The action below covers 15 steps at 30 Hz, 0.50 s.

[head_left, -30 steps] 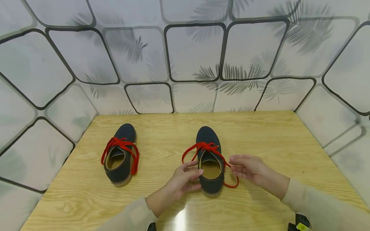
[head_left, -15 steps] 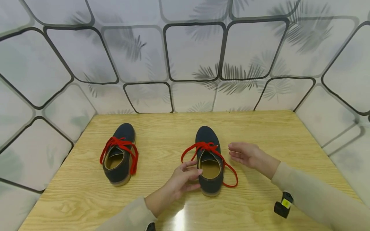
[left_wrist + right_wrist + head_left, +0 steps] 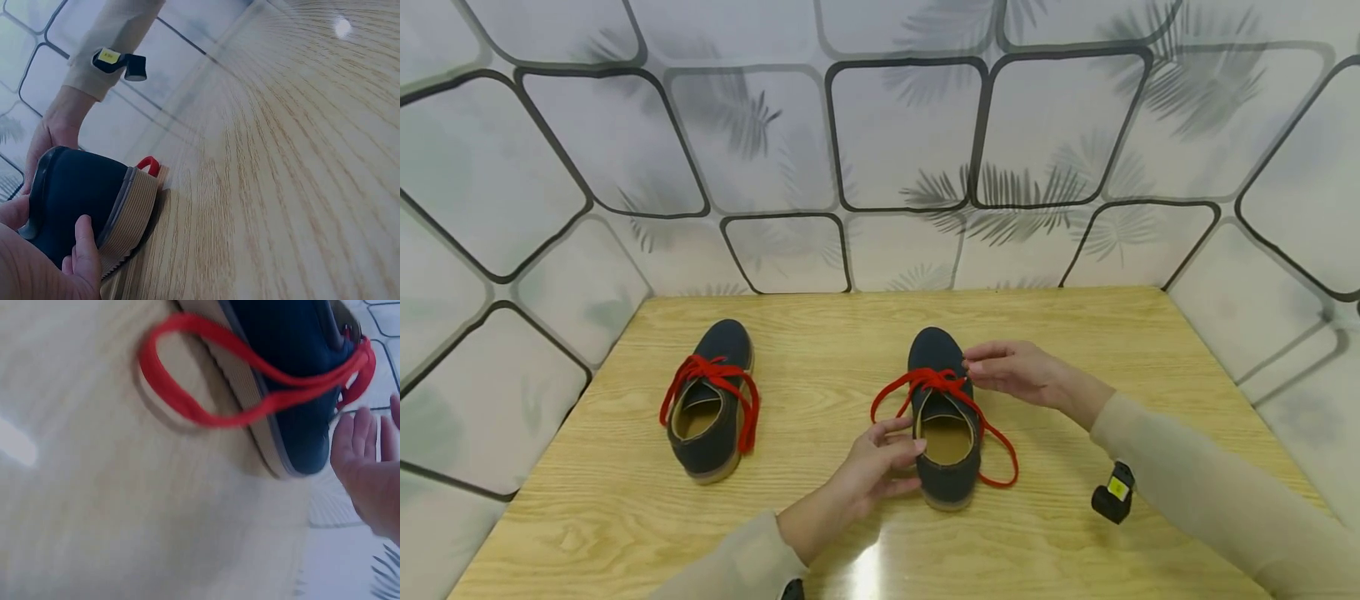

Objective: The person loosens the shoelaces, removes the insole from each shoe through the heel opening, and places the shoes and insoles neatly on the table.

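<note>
A dark blue shoe [image 3: 950,483] with a tan sole and red laces [image 3: 936,381] tied in a bow sits in the middle of the table, toe pointing away. My left hand [image 3: 872,471] holds it by the left side near the heel, thumb at the collar and other fingers along the outside. My right hand [image 3: 1026,375] is beside the front of the shoe, its fingers loosely bent and the fingertips right at the bow. Seen from the right wrist, a long lace loop [image 3: 187,412] hangs off the shoe's side, and the right fingers [image 3: 360,434] are near the toe.
A matching blue shoe [image 3: 703,446] with a red bow stands to the left on the wooden table [image 3: 820,350]. Patterned white panels [image 3: 902,133] rise behind the table and along both sides. A small black wrist device [image 3: 1112,496] is on the right sleeve.
My right hand has moved away from the lace loop at the shoe's right side, forward and then left to the bow. My left hand and both shoes have stayed in place.
</note>
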### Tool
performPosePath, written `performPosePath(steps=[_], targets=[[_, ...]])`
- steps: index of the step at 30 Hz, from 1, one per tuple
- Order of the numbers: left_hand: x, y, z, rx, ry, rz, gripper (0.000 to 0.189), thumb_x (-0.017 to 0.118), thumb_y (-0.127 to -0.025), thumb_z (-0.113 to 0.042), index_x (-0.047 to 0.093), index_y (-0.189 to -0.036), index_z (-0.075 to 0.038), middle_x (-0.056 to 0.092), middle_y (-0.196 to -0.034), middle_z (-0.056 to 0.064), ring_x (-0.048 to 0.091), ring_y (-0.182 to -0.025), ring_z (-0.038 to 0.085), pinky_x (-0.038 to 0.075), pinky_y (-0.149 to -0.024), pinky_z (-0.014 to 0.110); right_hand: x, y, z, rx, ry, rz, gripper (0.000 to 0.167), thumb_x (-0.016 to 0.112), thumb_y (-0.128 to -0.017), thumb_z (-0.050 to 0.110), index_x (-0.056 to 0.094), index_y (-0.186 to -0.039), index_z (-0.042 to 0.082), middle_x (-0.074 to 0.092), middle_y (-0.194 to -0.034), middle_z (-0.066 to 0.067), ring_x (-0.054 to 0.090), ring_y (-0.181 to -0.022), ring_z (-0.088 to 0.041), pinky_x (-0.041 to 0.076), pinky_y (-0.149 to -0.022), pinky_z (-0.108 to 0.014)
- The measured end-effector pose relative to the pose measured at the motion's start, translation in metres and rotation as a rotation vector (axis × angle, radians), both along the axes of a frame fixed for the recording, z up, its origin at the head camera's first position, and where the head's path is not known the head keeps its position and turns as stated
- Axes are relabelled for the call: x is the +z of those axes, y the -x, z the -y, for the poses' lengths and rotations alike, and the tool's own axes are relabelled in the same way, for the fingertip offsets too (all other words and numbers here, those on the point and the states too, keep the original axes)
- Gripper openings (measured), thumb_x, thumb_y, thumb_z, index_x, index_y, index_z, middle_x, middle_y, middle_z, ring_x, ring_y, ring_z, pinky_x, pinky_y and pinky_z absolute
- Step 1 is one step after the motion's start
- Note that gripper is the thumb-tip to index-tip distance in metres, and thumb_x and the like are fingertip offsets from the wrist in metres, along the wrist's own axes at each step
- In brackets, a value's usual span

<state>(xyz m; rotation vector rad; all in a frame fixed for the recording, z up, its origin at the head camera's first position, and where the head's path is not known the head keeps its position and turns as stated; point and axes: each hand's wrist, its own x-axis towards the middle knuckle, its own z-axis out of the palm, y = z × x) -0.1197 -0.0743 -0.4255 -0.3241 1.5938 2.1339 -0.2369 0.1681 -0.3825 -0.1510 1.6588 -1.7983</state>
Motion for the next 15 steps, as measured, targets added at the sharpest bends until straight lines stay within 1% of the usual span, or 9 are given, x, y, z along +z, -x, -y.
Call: performPosePath(steps=[3, 5, 8, 10, 12, 15], targets=[[0.0, 0.0, 0.0, 0.0, 0.003, 0.0, 0.056, 0.07, -0.082, -0.015, 0.046, -0.132, -0.006, 0.056, -0.113, 0.008, 0.056, -0.084, 0.016, 0.057, -0.073, 0.036, 0.004, 0.008, 0.0, 0.105, -0.077, -0.098, 0.03, 0.065, -0.089, 0.011, 0.06, -0.117, 0.003, 0.061, -0.109, -0.002, 0.061, -0.099, -0.013, 0.04, -0.104, -0.044], [0.0, 0.001, 0.0, -0.003, 0.006, -0.002, 0.056, 0.07, -0.082, -0.015, 0.045, -0.132, -0.007, 0.056, -0.114, 0.008, 0.056, -0.085, 0.016, 0.057, -0.074, 0.037, 0.007, 0.014, 0.0, 0.182, -0.148, -0.193, 0.03, 0.068, -0.087, 0.018, 0.063, -0.114, 0.005, 0.061, -0.111, -0.001, 0.06, -0.101, -0.014, 0.039, -0.104, -0.047], [0.001, 0.001, 0.0, -0.003, 0.013, -0.005, 0.056, 0.07, -0.082, -0.015, 0.045, -0.132, -0.007, 0.056, -0.115, 0.009, 0.056, -0.086, 0.016, 0.057, -0.074, 0.037, 0.011, 0.023, 0.0, 0.291, -0.254, -0.352, 0.033, 0.069, -0.087, 0.025, 0.065, -0.113, 0.005, 0.063, -0.112, -0.002, 0.059, -0.103, -0.014, 0.045, -0.099, -0.041], [0.001, 0.001, 0.0, -0.001, 0.016, -0.003, 0.056, 0.07, -0.082, -0.015, 0.046, -0.131, -0.007, 0.056, -0.115, 0.009, 0.056, -0.086, 0.017, 0.057, -0.075, 0.038, 0.013, 0.027, 0.002, 0.35, -0.313, -0.43, 0.038, 0.068, -0.087, 0.027, 0.064, -0.115, 0.002, 0.065, -0.112, -0.002, 0.059, -0.103, -0.015, 0.048, -0.094, -0.037], [0.001, 0.001, 0.0, 0.0, 0.018, 0.0, 0.055, 0.07, -0.082, -0.015, 0.046, -0.131, -0.007, 0.056, -0.115, 0.008, 0.056, -0.086, 0.017, 0.057, -0.075, 0.038, 0.017, 0.031, 0.005, 0.398, -0.352, -0.462, 0.041, 0.069, -0.086, 0.027, 0.064, -0.116, 0.0, 0.066, -0.111, -0.004, 0.06, -0.102, -0.017, 0.048, -0.092, -0.035], [0.0, 0.001, 0.001, 0.002, 0.015, 0.005, 0.055, 0.07, -0.082, -0.015, 0.046, -0.131, -0.008, 0.057, -0.115, 0.008, 0.057, -0.086, 0.016, 0.057, -0.075, 0.038, 0.022, 0.036, 0.011, 0.468, -0.405, -0.46, 0.04, 0.068, -0.086, 0.027, 0.064, -0.115, 0.001, 0.067, -0.108, -0.004, 0.06, -0.101, -0.018, 0.048, -0.092, -0.037]])
